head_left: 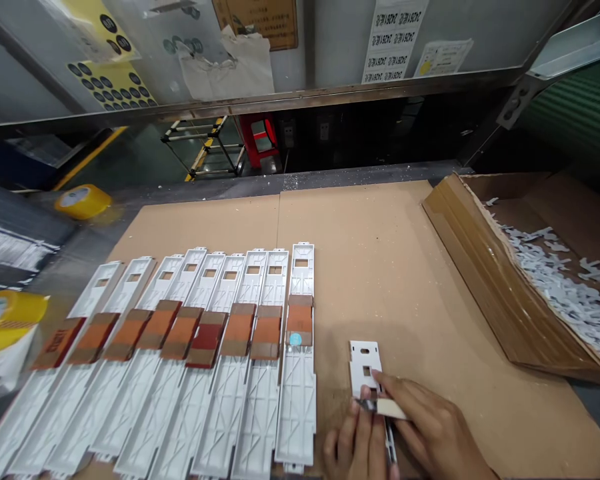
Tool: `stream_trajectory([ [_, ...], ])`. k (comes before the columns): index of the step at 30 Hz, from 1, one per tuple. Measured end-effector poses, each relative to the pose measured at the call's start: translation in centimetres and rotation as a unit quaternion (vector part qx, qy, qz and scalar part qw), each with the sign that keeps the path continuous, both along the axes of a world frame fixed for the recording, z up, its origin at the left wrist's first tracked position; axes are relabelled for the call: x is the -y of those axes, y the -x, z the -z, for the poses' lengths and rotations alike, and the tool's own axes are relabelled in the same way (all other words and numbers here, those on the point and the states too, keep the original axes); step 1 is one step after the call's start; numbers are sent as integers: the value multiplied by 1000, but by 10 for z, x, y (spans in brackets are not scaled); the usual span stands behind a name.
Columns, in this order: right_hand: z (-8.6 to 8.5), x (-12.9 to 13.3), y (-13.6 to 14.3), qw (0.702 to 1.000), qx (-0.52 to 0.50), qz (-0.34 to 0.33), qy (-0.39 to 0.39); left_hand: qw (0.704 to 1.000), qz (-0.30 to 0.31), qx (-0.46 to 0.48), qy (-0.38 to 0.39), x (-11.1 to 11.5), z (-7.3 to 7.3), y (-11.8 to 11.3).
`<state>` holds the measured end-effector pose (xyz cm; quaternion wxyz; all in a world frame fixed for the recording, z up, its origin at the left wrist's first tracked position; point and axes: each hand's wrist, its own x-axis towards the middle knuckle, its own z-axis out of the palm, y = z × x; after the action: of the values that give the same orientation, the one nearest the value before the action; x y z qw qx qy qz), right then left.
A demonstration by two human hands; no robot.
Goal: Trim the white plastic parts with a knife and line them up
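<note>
Near the front edge of the cardboard-covered table [380, 267] lies a single white plastic strip [365, 365]. My left hand [355, 443] presses down on its near part. My right hand [437, 427] holds a small tool with a pale handle [387, 408] and a metal tip against the strip. To the left, several identical long white plastic strips [260, 373] lie side by side, each with a brown and orange patch across its middle. The rightmost strip [299, 353] also carries a small blue dot.
An open cardboard box [473, 267] with several small white plastic scraps [570, 293] stands at the right. Yellow tape rolls lie at the left [83, 200] [5, 317]. A metal shelf rail [280, 100] runs across the back, with a red stool [257, 137] beyond.
</note>
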<state>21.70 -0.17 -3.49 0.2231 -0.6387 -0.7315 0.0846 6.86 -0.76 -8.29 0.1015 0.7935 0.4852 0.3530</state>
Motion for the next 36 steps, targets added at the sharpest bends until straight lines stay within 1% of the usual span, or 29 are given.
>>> stream_trajectory([
  [1, 1, 4, -2, 1000, -14, 19, 4, 1000, 13, 5, 14, 0, -2, 2],
  [3, 2, 15, -8, 996, -32, 80, 29, 996, 58, 11, 61, -1, -7, 9],
  [5, 3, 25, -13, 985, -39, 153, 75, 986, 109, 33, 124, -1, -15, 18],
  [6, 3, 30, -15, 977, -41, 187, 96, 979, 125, 49, 153, -1, -19, 23],
  [8, 2, 38, -18, 962, -37, 247, 110, 971, 130, 75, 184, -2, -28, 32],
  [11, -1, 44, -21, 943, -26, 312, 108, 971, 121, 64, 198, 0, -36, 41],
  [13, -3, 46, -21, 937, -33, 331, 107, 969, 123, 50, 210, 4, -40, 47],
  [15, -7, 50, -19, 935, -62, 332, 104, 967, 115, 54, 219, 9, -43, 53],
  [17, -11, 60, -13, 932, -100, 329, 112, 966, 102, 71, 228, 17, -45, 62],
  [20, -16, 89, 9, 927, -163, 306, 144, 955, 72, 105, 267, 31, -48, 76],
  [22, -14, 115, 30, 914, -235, 274, 186, 946, 64, 117, 296, 39, -49, 85],
  [24, -8, 140, 53, 882, -320, 244, 244, 940, 75, 115, 313, 44, -49, 90],
  [27, 6, 165, 80, 814, -439, 223, 309, 926, 101, 118, 344, 45, -49, 93],
  [30, 14, 174, 95, 740, -552, 216, 317, 904, 114, 135, 388, 44, -49, 90],
  [32, 9, 173, 97, 698, -611, 213, 308, 885, 106, 159, 426, 44, -50, 87],
  [33, 3, 172, 96, 677, -636, 215, 302, 868, 99, 184, 451, 43, -52, 84],
  [34, -4, 170, 94, 658, -658, 215, 295, 844, 92, 220, 480, 42, -54, 81],
  [36, -20, 167, 89, 630, -693, 209, 282, 776, 87, 309, 542, 41, -61, 75],
])
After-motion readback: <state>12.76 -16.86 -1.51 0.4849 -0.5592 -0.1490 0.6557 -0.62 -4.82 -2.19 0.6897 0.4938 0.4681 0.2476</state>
